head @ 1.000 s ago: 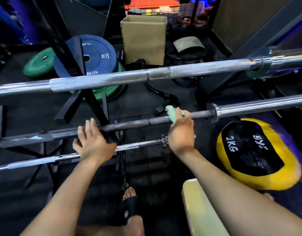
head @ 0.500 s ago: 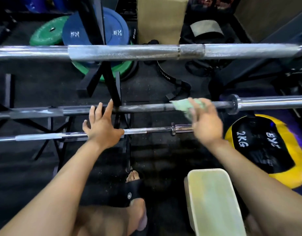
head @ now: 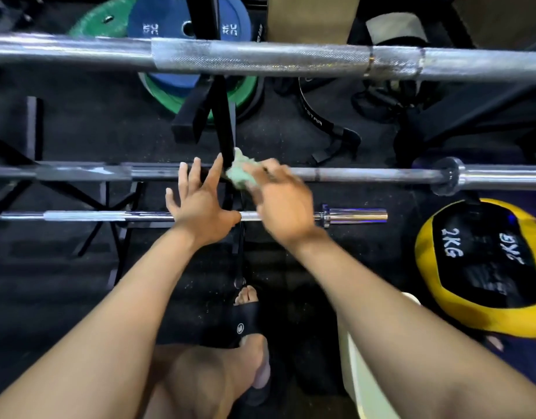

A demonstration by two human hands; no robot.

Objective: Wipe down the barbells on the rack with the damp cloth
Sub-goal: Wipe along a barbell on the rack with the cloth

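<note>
The right hand (head: 283, 204) gripped the green cloth (head: 239, 172) against the middle bar (head: 366, 174), fingers curled round the wad; the hand was blurred. The cloth sat on the bar just at the black rack upright (head: 226, 128), at about 12 o'clock from the hands. The left hand (head: 200, 201) lay at 9 o'clock of the right, fingers spread straight and resting on the same bar, holding nothing. The top bar (head: 260, 57) ran across at 12 o'clock; the low bar (head: 109, 216) passed under both wrists. A yellow ball (head: 484, 267) marked 2KG lay at 3 o'clock. Blue (head: 158, 25) and green (head: 91, 24) plates stood at 11 o'clock.
</note>
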